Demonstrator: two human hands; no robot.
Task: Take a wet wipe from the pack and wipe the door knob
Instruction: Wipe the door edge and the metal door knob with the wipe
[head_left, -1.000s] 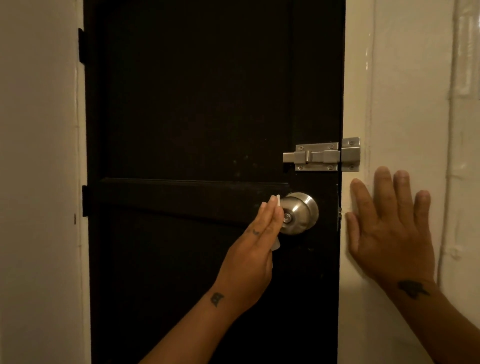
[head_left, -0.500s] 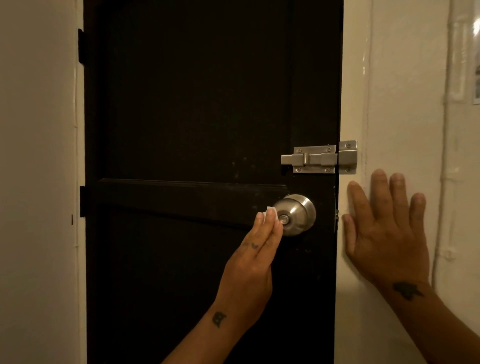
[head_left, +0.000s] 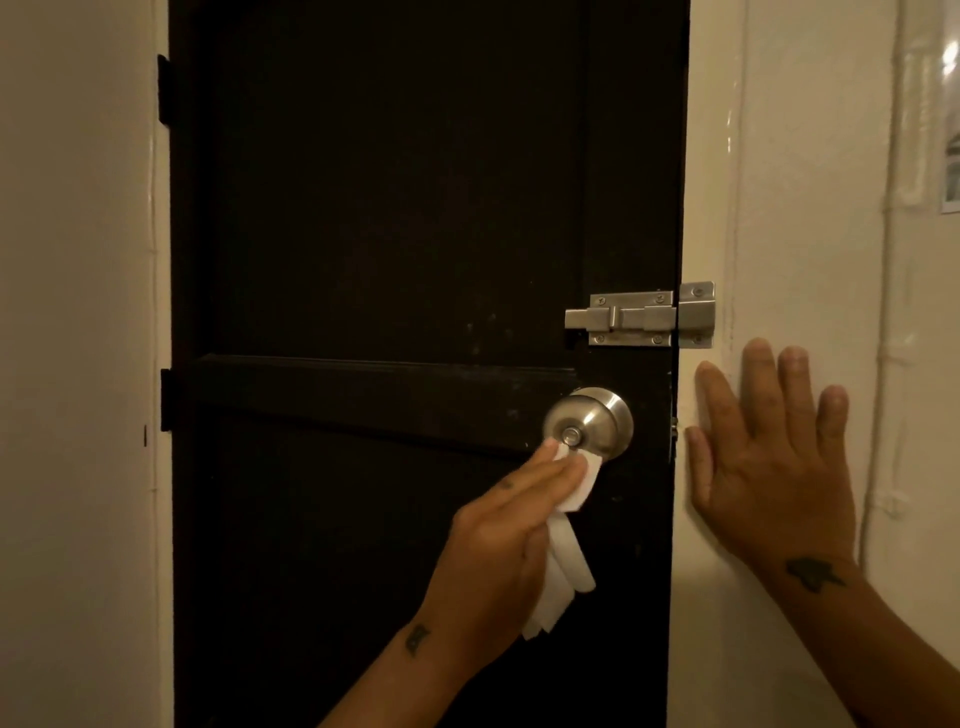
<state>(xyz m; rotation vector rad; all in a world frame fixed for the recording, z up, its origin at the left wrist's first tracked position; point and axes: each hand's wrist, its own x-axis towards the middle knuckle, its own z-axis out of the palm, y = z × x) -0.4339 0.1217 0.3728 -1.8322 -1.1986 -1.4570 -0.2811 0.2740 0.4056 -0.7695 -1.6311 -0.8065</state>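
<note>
Wet wipe (head_left: 562, 574) applied to lower edge of door knob (head_left: 589, 422).
My left hand (head_left: 501, 538) has straight fingers pressing the wipe against the knob just above my fingertips. The loose end hangs below my palm, and my thumb is hidden. My right hand (head_left: 774, 470) lies flat, fingers spread, on the wall (head_left: 810, 208).

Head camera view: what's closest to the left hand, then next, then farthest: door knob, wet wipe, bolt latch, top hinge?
1. wet wipe, under the left hand.
2. door knob, just above that hand.
3. bolt latch, higher, on the door, right edge.
4. top hinge, far up-left.
</note>
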